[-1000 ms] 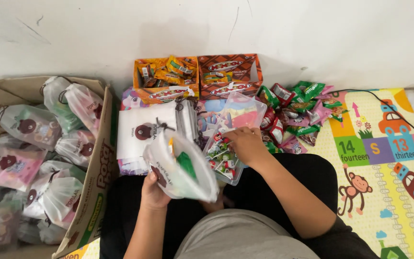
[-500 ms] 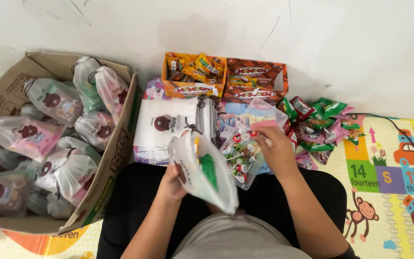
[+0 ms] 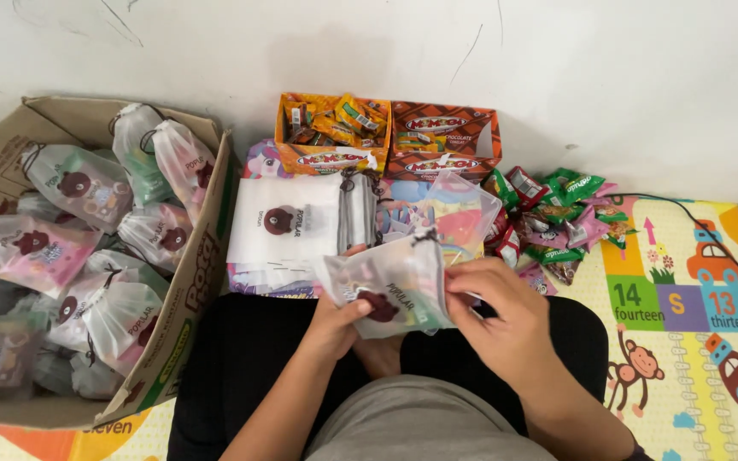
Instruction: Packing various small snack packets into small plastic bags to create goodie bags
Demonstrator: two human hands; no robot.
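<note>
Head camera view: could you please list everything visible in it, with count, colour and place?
Drawstring pouch: one, translucent white with a brown bear print, held over the lap.
Filled pouches: many, same kind, in the cardboard box.
Cardboard box: one, brown, at the left.
Empty pouches: a flat stack, white, on the floor ahead.
Snack cartons: two, orange and brown, against the wall.
Clear tub: one, behind the held pouch.
Loose snack packets: a pile, green, red and pink, right of the tub.
Play mat: colourful, at the right.
Left hand: grips the pouch's left end.
Right hand: at its mouth.
</note>
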